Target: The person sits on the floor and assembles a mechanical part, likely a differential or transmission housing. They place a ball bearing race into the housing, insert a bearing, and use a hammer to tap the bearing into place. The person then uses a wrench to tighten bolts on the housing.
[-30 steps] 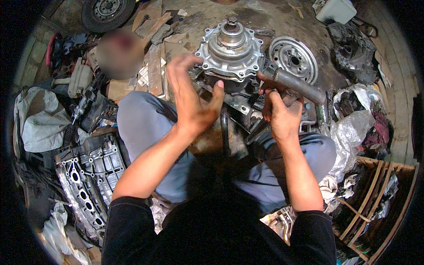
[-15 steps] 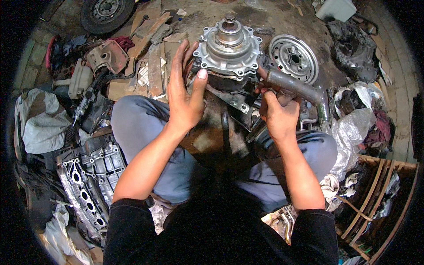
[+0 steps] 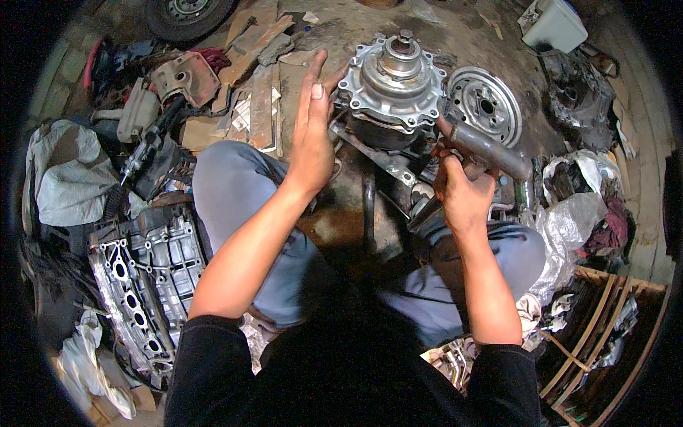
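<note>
A round silver cast-metal housing (image 3: 395, 89) stands upright ahead of me, with bolt holes around its scalloped flange and a bolt head on top of its central hub. A darker part shows under the flange. To its left is my left hand (image 3: 311, 146), open, with the fingers stretched upward beside the flange and holding nothing. On the right, my right hand (image 3: 466, 188) is closed around a hammer (image 3: 491, 151), close to its thick, dark cylindrical head. The index finger reaches up by the near end of that head, near the housing's edge. The palm partly hides the handle.
A steel wheel rim (image 3: 485, 105) lies behind the hammer. An engine cylinder head (image 3: 149, 285) rests at my left, below a pale sack (image 3: 71, 174). Wooden boards (image 3: 260, 107) lie at the far left. Clear plastic wrapping (image 3: 569, 224) and a slatted wooden crate (image 3: 587, 345) are at my right.
The whole view has shifted, so the housing appears farther right and slightly lower. My left hand has straightened its fingers and drawn away from the flange. My right hand keeps hold of the hammer.
</note>
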`<move>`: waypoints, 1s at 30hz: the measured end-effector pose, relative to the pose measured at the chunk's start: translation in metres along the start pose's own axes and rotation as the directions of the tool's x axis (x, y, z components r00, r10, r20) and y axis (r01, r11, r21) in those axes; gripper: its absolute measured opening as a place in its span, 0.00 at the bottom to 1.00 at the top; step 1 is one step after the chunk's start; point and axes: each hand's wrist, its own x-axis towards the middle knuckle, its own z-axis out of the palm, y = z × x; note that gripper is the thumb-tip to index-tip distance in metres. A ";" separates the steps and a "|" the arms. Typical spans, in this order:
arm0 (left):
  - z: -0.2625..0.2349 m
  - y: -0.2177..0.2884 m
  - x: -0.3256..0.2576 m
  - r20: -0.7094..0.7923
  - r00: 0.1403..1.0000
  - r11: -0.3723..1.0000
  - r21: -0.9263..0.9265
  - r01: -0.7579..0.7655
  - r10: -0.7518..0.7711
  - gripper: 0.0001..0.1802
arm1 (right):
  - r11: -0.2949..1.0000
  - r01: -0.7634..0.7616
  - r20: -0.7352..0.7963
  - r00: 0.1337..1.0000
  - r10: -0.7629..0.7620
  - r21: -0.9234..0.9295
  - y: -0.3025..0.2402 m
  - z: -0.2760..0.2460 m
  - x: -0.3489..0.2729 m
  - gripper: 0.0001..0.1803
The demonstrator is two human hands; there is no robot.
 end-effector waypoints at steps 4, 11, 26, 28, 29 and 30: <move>-0.003 -0.007 -0.002 -0.066 0.994 0.996 0.017 -0.084 0.085 0.33 | 0.998 0.016 -0.008 1.000 -0.016 -0.064 0.003 -0.001 -0.003 0.15; 0.001 -0.001 -0.006 -0.095 0.934 0.833 0.491 -0.256 0.343 0.35 | 0.999 0.017 -0.014 1.000 -0.017 0.035 0.001 0.003 -0.005 0.18; 0.004 -0.001 0.010 -0.194 0.981 1.000 0.007 -0.015 0.016 0.27 | 0.985 0.003 0.008 1.000 -0.004 0.174 -0.001 0.006 -0.004 0.19; 0.003 -0.002 0.014 -0.184 0.983 0.999 -0.046 0.016 -0.024 0.27 | 0.987 0.022 -0.004 1.000 -0.021 0.161 0.002 0.005 -0.004 0.20; 0.002 -0.003 0.015 -0.182 0.982 0.997 -0.071 0.033 -0.045 0.27 | 0.986 0.018 -0.003 1.000 -0.017 0.166 0.002 0.005 -0.004 0.20; 0.001 -0.003 0.016 -0.178 0.981 0.993 -0.102 0.055 -0.072 0.28 | 0.982 -0.009 0.005 1.000 0.008 0.190 -0.001 0.005 -0.005 0.20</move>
